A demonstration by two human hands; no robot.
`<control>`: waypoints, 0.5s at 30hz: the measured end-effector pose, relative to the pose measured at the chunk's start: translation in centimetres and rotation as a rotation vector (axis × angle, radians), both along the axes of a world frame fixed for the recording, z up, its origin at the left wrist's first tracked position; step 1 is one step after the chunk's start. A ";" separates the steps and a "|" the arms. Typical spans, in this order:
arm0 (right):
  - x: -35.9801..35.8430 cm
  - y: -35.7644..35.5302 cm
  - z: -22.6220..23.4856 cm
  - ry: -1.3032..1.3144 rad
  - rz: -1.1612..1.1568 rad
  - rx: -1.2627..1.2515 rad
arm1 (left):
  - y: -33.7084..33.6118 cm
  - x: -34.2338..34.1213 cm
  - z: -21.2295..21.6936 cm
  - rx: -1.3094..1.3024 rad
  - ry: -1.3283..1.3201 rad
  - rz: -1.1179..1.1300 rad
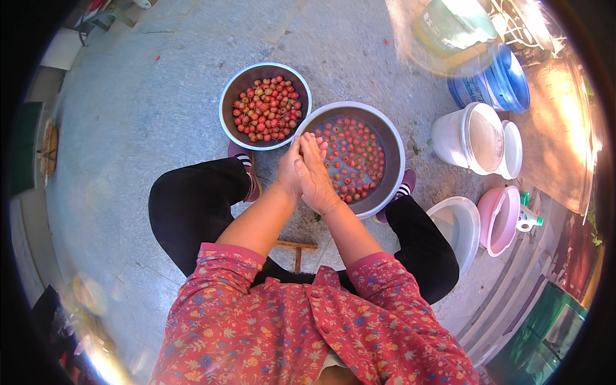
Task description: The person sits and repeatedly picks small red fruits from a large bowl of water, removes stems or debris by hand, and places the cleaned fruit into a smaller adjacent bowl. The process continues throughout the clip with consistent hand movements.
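My left hand and my right hand are pressed palm to palm over the near left rim of a metal basin. Their fingers point forward, closed against each other; whatever lies between the palms, if anything, is hidden. Water fills part of that basin, with many small red fruits, like hawthorns, in it. Touching it on the left, a second metal basin holds a heap of similar red and brownish fruits, some with stems.
A wooden stool piece shows between my legs. To the right stand a large pale basin, a pink basin, white buckets, a blue bucket and a greenish tub. A green-capped bottle stands beside the pink basin.
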State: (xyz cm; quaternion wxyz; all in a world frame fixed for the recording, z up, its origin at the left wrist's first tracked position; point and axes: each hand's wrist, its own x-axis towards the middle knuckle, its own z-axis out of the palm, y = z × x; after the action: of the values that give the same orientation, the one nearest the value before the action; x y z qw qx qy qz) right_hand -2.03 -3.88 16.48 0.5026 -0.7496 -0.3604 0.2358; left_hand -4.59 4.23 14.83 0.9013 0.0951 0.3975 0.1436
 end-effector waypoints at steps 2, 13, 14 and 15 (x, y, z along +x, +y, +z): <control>0.4 -0.2 -0.1 0.073 -0.104 0.055 | 0.1 -0.1 -0.3 -0.035 -0.013 -0.010; 2.9 -2.9 10.9 0.263 -0.177 0.191 | 7.3 0.5 4.4 0.038 0.081 0.344; 2.9 -3.2 12.5 0.280 -0.124 0.168 | 7.9 -0.1 4.0 0.095 0.088 0.319; 2.7 -3.3 14.1 0.223 -0.066 0.169 | 8.1 -0.6 5.6 0.123 0.080 0.283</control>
State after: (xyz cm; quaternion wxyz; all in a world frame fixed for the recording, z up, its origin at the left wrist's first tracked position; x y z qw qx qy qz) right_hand 0.70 -7.19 30.61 0.6083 -0.6852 -0.2962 0.2695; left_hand -5.19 12.37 20.43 0.8479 0.0990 0.4331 0.2893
